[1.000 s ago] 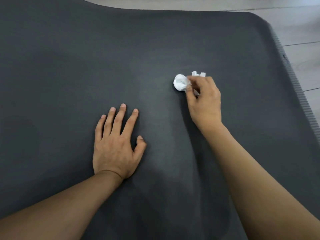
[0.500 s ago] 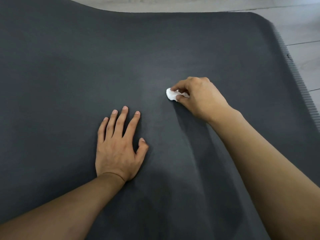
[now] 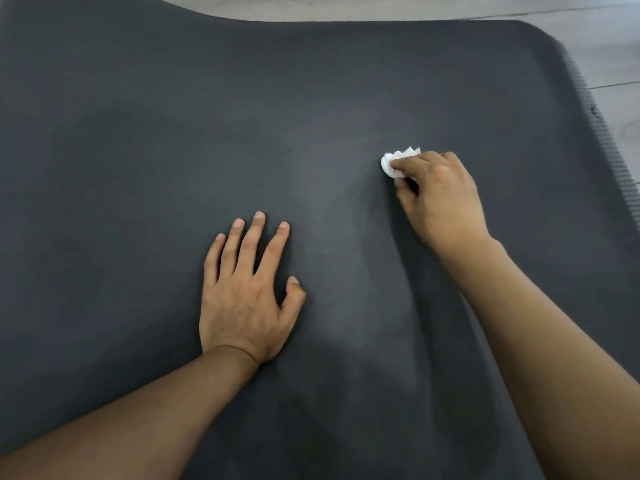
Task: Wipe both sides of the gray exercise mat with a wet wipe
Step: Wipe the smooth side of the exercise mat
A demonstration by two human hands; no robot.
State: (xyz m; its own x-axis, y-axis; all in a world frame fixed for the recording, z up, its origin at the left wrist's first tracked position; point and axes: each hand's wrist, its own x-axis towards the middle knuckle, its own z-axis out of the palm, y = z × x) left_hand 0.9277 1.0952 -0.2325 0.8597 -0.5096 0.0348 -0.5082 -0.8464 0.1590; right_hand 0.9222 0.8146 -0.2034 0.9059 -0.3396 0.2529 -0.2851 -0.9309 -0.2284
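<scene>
Pretty much the whole view is taken up by the dark gray foam exercise mat, which is laid out on a pale wood-look plank floor; its ribbed edge is seen at right. A crumpled white wet wipe is pinched in the right hand and pressed to the mat. The left hand is laid flat with its fingers spread.

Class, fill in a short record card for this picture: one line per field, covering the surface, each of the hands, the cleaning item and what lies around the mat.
Surface: gray exercise mat, spread flat, fills most of the view
Left hand: flat on the mat, fingers straight and spread, holds nothing
Right hand: fingers curled round the wet wipe
Wet wipe: white, bunched up, pressed on the mat
Mat edge: ribbed, at right
Surroundings: pale wood-look floor beyond the mat
</scene>
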